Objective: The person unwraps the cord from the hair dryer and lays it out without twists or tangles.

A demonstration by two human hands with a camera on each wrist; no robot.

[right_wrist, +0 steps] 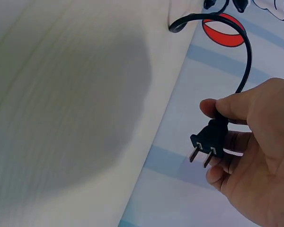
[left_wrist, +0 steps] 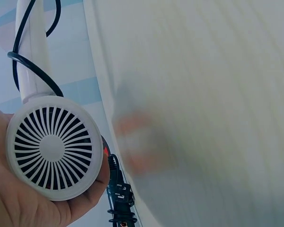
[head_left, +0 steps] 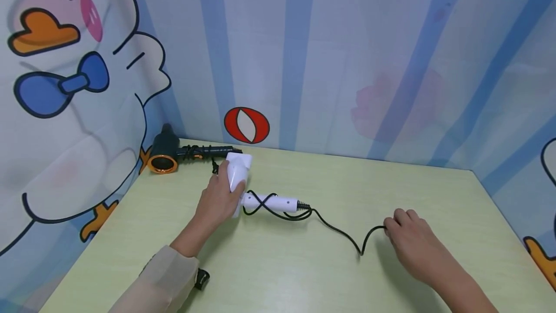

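- Two hair dryers are in front of me; the black dryer [head_left: 164, 151] lies furthest left, near the back left corner of the table [head_left: 330, 279], its grip pointing right.
- Next, left of the table's middle, my left hand [head_left: 218, 199] is wrapped round the barrel of the white dryer [head_left: 238, 173], palm and fingers curved about its slotted vent [left_wrist: 52, 148]. Whether the barrel touches the table, I can't tell.
- Its shell looks like smooth, hard plastic: probably light, a bit slippery, the vent slats the fragile part. I'd hold it by the barrel or the handle [head_left: 286, 203].
- Right of the barrel, that handle has black cord [head_left: 332, 226] looped loosely round it.
- Further right the cord runs on, thin and bendy, likely to tug the dryer if pulled.
- Last, my right hand [head_left: 415, 246] pinches the cord's end by the plug [right_wrist: 210, 138]; the stiff plug body seems a better hold than soft wire.
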